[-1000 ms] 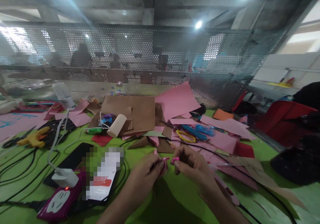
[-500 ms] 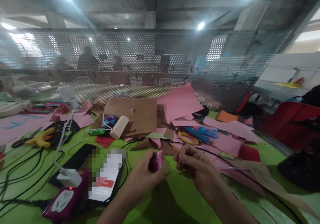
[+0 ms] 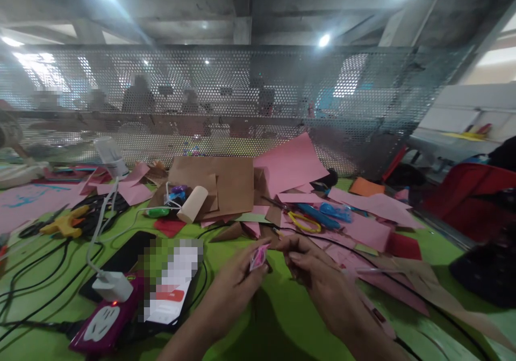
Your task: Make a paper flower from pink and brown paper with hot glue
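Note:
My left hand (image 3: 237, 278) is closed, pinching a small, shiny pink piece (image 3: 259, 257) between thumb and fingers. It looks like a pink item in clear plastic, but its exact kind is not clear. Just to the right, my right hand (image 3: 314, 264) hovers with the index finger reaching toward the left hand and the other fingers bent. Nothing shows between its fingertips. Beside my right forearm lies a slim pink tool (image 3: 377, 315) with a black cord, partly hidden by the arm.
Pink paper (image 3: 292, 165), brown cardboard (image 3: 234, 181) and yellow-handled scissors (image 3: 304, 222) clutter the back of the green table (image 3: 278, 318). To the left are a lit phone (image 3: 171, 296), a purple power strip (image 3: 107, 323), a yellow glue gun (image 3: 66, 222) and trailing cables.
My left hand has turned the pink piece, so more of its flat face shows. The right fingers have loosened from a pinch, with the index stretched out. The pink corded tool has come into view.

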